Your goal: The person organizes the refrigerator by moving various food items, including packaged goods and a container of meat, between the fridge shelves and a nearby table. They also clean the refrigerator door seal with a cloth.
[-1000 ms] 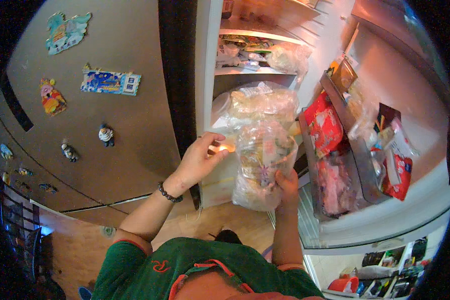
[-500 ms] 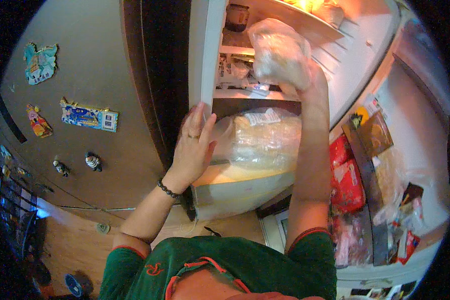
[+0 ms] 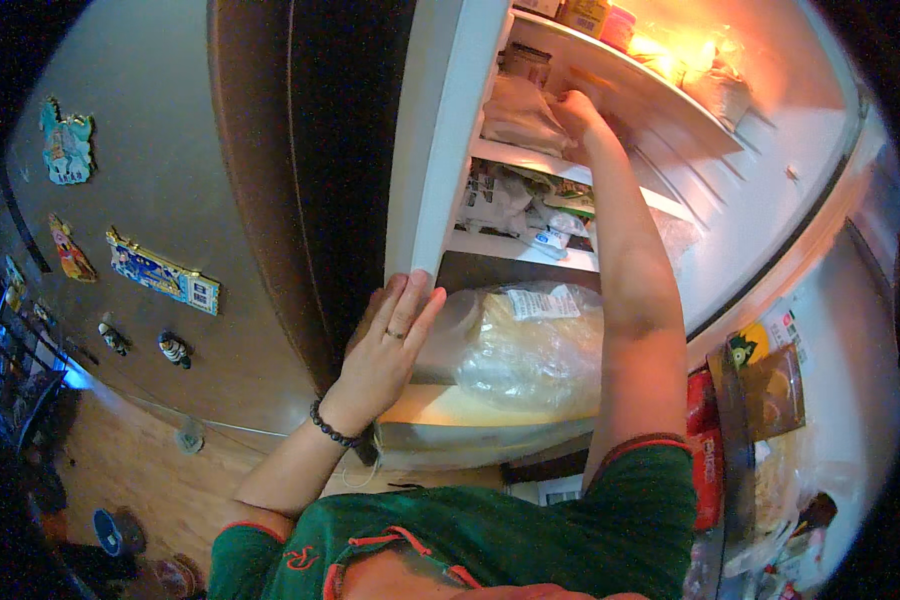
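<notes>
Across the middle and right of the view, a refrigerator (image 3: 425,180) stands open, its lit interior divided by white-edged shelves. Next in extent is a brown-grey panel (image 3: 150,60) at the left, followed by the person's green shirt (image 3: 510,530), trimmed in red, along the lower edge. The opened door (image 3: 860,340) at the right carries red packets (image 3: 708,470) and other wrapped goods in its bin. Below the shelves lies a bulky clear plastic bag (image 3: 535,350) with pale contents and a white label on its upper side. A smaller pale bag (image 3: 520,115) rests on the second visible shelf (image 3: 520,154), counted from the top, in front of a jar (image 3: 526,63). The hands are well apart. The left hand (image 3: 382,345) has its fingers extended and laid against the white frame of the refrigerator. The right hand (image 3: 578,112), at the end of an outstretched forearm, is at the right edge of the pale bag; its fingers are partly hidden, and whether they grip the bag cannot be told. Smaller again are the coloured ornaments (image 3: 165,272) on the panel, a dark beaded bracelet (image 3: 333,428) around the left wrist and, smallest, a ring (image 3: 395,333) on a left finger.
</notes>
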Tool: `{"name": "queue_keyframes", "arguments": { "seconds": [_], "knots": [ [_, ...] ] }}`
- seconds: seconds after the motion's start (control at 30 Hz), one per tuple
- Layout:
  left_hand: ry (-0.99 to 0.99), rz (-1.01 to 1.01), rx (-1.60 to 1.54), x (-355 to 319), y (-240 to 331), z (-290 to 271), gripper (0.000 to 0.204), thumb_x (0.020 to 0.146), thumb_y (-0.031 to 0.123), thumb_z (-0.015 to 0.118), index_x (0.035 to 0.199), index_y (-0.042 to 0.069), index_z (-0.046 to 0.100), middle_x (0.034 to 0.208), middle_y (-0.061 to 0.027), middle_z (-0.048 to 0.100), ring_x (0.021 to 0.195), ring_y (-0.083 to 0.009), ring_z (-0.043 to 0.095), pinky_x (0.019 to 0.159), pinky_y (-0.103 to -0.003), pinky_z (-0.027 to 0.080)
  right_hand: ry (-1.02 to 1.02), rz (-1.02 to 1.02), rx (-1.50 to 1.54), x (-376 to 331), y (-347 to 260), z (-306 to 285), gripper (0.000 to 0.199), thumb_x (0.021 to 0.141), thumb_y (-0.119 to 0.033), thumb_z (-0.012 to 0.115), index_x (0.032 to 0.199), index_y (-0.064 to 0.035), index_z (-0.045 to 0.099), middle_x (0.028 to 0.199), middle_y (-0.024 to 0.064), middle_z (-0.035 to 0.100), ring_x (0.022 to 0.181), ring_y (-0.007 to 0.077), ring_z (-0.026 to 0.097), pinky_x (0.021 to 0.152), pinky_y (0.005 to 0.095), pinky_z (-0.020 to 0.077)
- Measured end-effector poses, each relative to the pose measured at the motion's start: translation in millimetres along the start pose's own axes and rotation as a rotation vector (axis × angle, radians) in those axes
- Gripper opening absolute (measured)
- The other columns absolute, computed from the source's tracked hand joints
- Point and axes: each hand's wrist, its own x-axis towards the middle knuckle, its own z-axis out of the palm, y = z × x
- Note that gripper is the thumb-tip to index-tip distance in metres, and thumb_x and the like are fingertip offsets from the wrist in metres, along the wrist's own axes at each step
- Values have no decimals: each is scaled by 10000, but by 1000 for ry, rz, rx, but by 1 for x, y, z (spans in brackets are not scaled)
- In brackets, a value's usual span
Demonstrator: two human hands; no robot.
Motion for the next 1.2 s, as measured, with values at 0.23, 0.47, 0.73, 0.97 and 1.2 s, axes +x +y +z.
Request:
{"name": "queue_keyframes", "arguments": {
  "seconds": [0.23, 0.47, 0.73, 0.97, 1.2],
  "knots": [
    [-18, -8, 8, -2, -1, 6, 592, 806, 59, 562, 1364, 153, 388, 1464, -184, 212, 1266, -399, 348, 1026, -419, 364, 6, -615, -356, -63, -28, 31, 493, 895, -452, 488, 1206, -70, 508, 1189, 145, 549, 1041, 287, 559, 887, 350, 457],
    [33, -2, 14, 3, -5, 11, 564, 834, 70, 554, 1365, 165, 388, 1460, -188, 219, 1261, -406, 349, 1017, -434, 370, 239, -609, -455, -91, -33, 36, 477, 892, -464, 462, 1221, -124, 526, 1296, 149, 475, 1165, 302, 486, 970, 389, 396],
    [-26, 21, -264, -13, -18, 3, 554, 858, 54, 457, 1391, 100, 314, 1446, -192, 249, 1296, -375, 314, 1078, -428, 277, 85, -1008, -411, -117, -46, 44, 339, 884, -233, 501, 1184, -78, 532, 1175, 138, 562, 1068, 285, 548, 897, 398, 450],
    [279, 45, -555, -19, 12, 20, 499, 877, 164, 453, 1331, 7, 318, 1429, -238, 245, 1335, -370, 241, 1092, -448, 247, 123, -852, -330, -249, -46, -15, 235, 879, -183, 554, 964, 35, 575, 860, 145, 603, 786, 258, 585, 711, 326, 460],
    [142, 206, -297, -198, -12, -56, 247, 834, 129, 483, 981, -68, 509, 1362, -283, 322, 1267, -431, 320, 1045, -509, 288, -521, -1206, 74, -389, -139, 140, 143, 848, -112, 565, 842, 32, 563, 759, 122, 584, 691, 225, 561, 636, 314, 440]
  ]
}}
